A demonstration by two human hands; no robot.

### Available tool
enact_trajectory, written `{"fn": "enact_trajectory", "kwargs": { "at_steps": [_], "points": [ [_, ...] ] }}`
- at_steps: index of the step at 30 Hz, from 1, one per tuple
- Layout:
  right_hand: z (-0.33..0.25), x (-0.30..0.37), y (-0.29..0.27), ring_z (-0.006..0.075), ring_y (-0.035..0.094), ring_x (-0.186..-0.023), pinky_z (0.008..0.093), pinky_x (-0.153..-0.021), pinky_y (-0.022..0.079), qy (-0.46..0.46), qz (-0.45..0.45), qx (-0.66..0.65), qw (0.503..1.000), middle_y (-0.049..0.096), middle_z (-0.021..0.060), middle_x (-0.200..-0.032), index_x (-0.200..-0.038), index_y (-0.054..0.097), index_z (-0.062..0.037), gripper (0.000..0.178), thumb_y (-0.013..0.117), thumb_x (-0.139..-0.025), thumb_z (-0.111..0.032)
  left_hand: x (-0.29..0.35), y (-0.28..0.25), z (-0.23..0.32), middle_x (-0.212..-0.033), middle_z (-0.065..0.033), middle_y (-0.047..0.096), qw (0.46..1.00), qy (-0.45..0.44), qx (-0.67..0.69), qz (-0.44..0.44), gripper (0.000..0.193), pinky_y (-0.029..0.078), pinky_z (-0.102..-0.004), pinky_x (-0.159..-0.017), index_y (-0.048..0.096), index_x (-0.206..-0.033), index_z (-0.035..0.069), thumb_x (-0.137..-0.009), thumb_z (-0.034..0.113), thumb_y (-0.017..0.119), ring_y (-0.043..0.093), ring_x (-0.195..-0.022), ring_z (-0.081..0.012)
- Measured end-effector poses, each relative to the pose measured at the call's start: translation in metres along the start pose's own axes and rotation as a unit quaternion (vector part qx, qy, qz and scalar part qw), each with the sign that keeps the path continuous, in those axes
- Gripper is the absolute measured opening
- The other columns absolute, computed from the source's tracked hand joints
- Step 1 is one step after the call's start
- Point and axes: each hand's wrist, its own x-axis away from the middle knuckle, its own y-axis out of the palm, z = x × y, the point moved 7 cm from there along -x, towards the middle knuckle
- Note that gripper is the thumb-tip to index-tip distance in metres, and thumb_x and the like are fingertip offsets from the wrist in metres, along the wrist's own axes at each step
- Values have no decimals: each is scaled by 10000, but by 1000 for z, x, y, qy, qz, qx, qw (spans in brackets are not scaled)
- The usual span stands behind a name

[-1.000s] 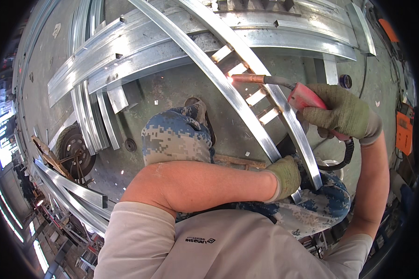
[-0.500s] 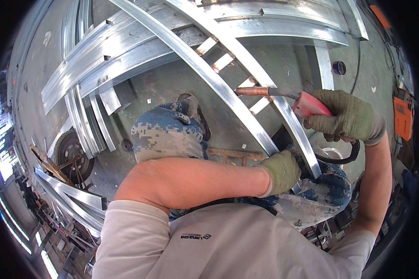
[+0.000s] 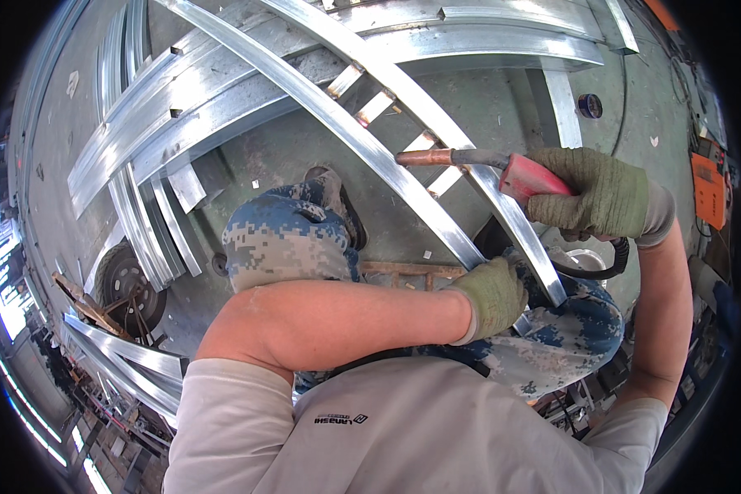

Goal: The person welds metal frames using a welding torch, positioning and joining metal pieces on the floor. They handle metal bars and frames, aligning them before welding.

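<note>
My right hand, in a green work glove, is closed around the red handle of a welding torch. The torch's copper nozzle points left, over the gap between the two rails of a shiny metal frame, its tip at the left rail. Short cross pieces join the rails like rungs, with brownish scorch marks near their ends. My left hand, gloved in green too, is wrapped around the near end of the left rail. The frame's near end lies over my camouflage-clad leg.
Long metal channels lie stacked across the far floor. A wheel and more profiles are at left. The torch's black cable loops below my right hand. A small round tin and an orange case stand right.
The whole view has shifted slightly, so the scene sits a little further left. The nozzle tip has moved slightly left to the left rail. Both hands keep their holds.
</note>
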Motion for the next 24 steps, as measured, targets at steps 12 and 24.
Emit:
{"fn": "enact_trajectory", "kwargs": {
  "at_steps": [12, 24],
  "points": [
    [0, 1, 2, 58, 586, -633, 239, -547, 482, -3, -14, -11, 1000, 671, -11, -900, -1344, 680, -64, 489, 821, -962, -335, 2, -3, -1, -1168, -95, 739, 1000, 5, 6, 10, 358, 506, -416, -873, 702, -1244, 37, -947, 228, 642, 699, -1082, -288],
    [6, -1, 3, 64, 600, -624, 241, -545, 500, 2, -9, -21, 1000, 678, 12, -943, -1385, 651, -56, 516, 815, -969, -313, -2, 2, -3, -1102, -111, 752, 1000, -6, 21, 4, 301, 510, -421, -846, 723, -1163, 32, -939, 213, 636, 708, -1032, -291]
  ]
}}
